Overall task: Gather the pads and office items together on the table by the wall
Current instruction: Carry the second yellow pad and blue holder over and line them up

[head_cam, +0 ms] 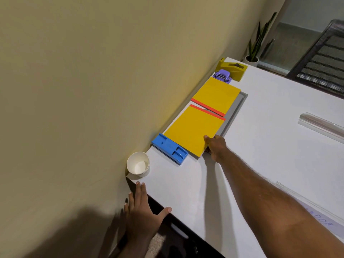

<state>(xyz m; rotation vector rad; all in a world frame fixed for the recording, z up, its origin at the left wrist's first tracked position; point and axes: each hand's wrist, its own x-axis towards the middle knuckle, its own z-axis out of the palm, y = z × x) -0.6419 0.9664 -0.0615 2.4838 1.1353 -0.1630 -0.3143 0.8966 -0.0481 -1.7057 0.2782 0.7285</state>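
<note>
Two yellow pads with red binding strips lie in a row along the wall on the white table. My right hand grips the near corner of the nearer pad, thumb on top. The farther pad lies partly over a grey tray. A blue desk organiser sits just in front of the near pad. Beyond the pads stand a purple hole punch and a yellow tape dispenser. My left hand rests flat with fingers spread on the table's near corner, holding nothing.
A white paper cup stands at the table's corner against the beige wall. A clear plastic strip lies at the right. A potted plant and a black mesh chair stand beyond the far edge.
</note>
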